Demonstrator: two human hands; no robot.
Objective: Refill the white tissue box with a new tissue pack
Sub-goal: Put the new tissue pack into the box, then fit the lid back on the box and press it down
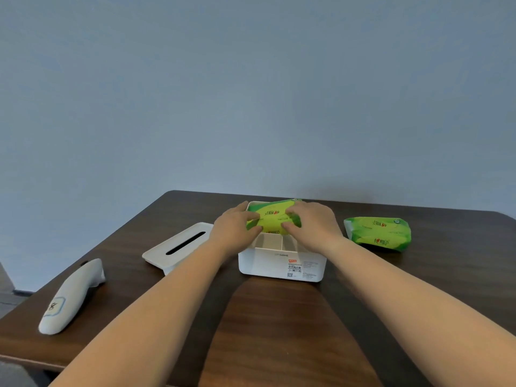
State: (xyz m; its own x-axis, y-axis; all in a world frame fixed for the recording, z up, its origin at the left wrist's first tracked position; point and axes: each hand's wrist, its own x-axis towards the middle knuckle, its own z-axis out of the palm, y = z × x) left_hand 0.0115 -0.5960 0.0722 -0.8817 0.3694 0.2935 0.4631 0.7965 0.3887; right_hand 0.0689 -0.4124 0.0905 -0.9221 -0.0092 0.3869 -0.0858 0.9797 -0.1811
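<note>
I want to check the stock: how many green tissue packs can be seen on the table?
2. One green tissue pack is held by both hands over the white tissue box; the second pack lies on the table right of the box. No others show.

Two green tissue packs are in view: one tissue pack (272,217) at the centre of the frame, sitting in the top of the box under both hands, and a second tissue pack (378,233) at centre right. There is one white tissue box (280,265), at centre, with small open compartments along its near edge; their exact number is hard to tell. One white lid (178,247) with a single dark slot lies left of centre. One white sheath-like object (71,296) with a scissors label lies at lower left. One dark wooden table (268,331) holds everything. Two bare hands appear: left hand (234,227) and right hand (314,224).
</note>
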